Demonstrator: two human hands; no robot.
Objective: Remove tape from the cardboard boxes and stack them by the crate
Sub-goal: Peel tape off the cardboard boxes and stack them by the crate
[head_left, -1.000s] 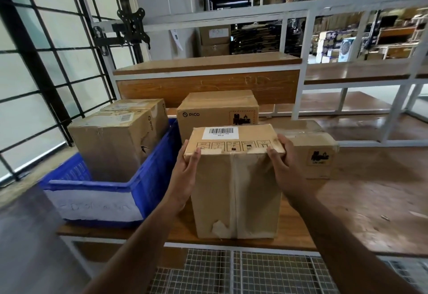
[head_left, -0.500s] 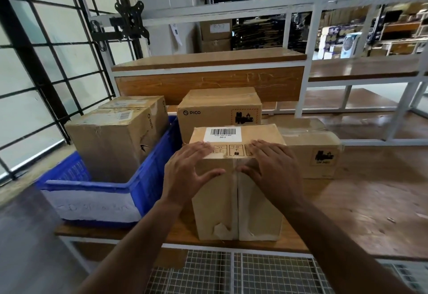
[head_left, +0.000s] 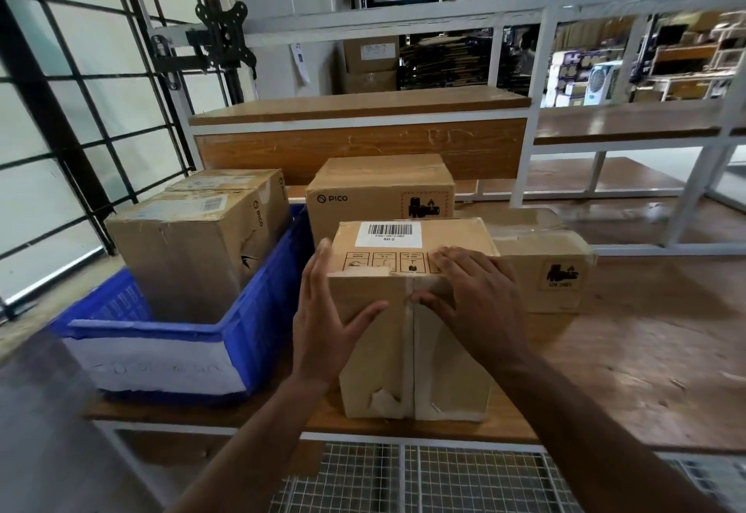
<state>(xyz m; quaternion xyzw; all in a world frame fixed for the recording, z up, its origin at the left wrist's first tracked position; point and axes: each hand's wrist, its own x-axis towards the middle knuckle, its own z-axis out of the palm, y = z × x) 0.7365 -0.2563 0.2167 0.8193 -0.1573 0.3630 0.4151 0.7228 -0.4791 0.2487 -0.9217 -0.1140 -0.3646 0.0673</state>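
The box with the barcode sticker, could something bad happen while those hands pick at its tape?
The barcode box stands tall at the table's front edge, so tugging the tape could tip it off. The right hand seems to pick at the seam while the left hand only steadies the side. The tape already looks torn, so it may rip in bits.

Left hand (head_left: 323, 322) flat, fingers straight; right hand (head_left: 480, 302) spread.

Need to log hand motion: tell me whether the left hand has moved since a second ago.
Yes. The left hand moved rightward, off the box's left side, thumb onto its front.
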